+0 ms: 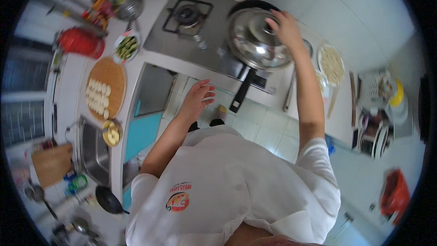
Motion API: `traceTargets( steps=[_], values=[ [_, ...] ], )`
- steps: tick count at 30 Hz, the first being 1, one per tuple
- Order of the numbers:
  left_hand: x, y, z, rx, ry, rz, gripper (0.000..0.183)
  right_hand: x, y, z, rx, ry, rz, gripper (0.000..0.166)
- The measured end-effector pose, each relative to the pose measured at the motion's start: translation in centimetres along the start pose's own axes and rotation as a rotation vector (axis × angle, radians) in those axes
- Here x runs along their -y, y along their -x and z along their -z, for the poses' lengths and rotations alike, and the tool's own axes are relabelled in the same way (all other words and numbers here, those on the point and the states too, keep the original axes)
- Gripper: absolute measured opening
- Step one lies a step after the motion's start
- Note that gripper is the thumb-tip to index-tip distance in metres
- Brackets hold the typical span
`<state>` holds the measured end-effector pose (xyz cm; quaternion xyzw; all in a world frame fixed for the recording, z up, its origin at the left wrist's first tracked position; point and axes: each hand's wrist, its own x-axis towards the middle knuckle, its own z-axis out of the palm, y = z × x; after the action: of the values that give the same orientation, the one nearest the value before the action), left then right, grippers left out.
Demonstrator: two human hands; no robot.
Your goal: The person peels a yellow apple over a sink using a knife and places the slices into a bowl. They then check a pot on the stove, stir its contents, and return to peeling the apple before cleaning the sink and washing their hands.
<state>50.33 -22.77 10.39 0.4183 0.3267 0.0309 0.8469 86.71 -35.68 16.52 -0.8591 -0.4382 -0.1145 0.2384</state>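
Observation:
My right hand point(284, 29) is at the knob of a shiny metal pan lid point(251, 46), fingers curled about it. Beneath the lid is a dark frying pan point(235, 8); its far rim shows behind the lid, and its black handle point(243, 90) points towards me. Whether the lid rests on the pan or is slightly raised, I cannot tell. My left hand point(199, 97) hangs in the air in front of the counter edge, fingers apart, holding nothing. The pan stands on the right side of a gas stove point(211, 37); the left burner point(187, 15) is bare.
Left of the stove are a plate of chopped green vegetables point(127, 47), a round wooden board point(114, 71) with rows of pale dough pieces, and a sink point(95, 153). On the right stand a plate of pale strips point(331, 64), a rolling pin point(352, 99) and a dish rack point(370, 83).

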Motion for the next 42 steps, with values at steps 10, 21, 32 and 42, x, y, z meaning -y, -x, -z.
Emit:
traceTargets(
  steps=[10, 21, 32, 42],
  values=[
    [2.1, 16.4, 19.8, -0.962, 0.225, -0.516, 0.024, 8.1, 8.9, 4.4, 0.045, -0.263, 0.027, 0.030],
    [8.1, 25.1, 39.7, -1.403, 0.380, -0.553, 0.036, 38.5, 13.4, -11.4, 0.557, -0.714, 0.088, 0.022],
    [3.2, 25.8, 51.0, -0.916, -1.190, -0.394, 0.048, 67.8, 20.4, -33.0, 0.543, -0.367, 0.618, 0.030],
    [1.5, 24.3, 51.9, -0.767, -1.274, -0.314, 0.057, 68.9, 20.3, -31.8, 0.620, -0.315, 0.255, 0.020]
  ],
)
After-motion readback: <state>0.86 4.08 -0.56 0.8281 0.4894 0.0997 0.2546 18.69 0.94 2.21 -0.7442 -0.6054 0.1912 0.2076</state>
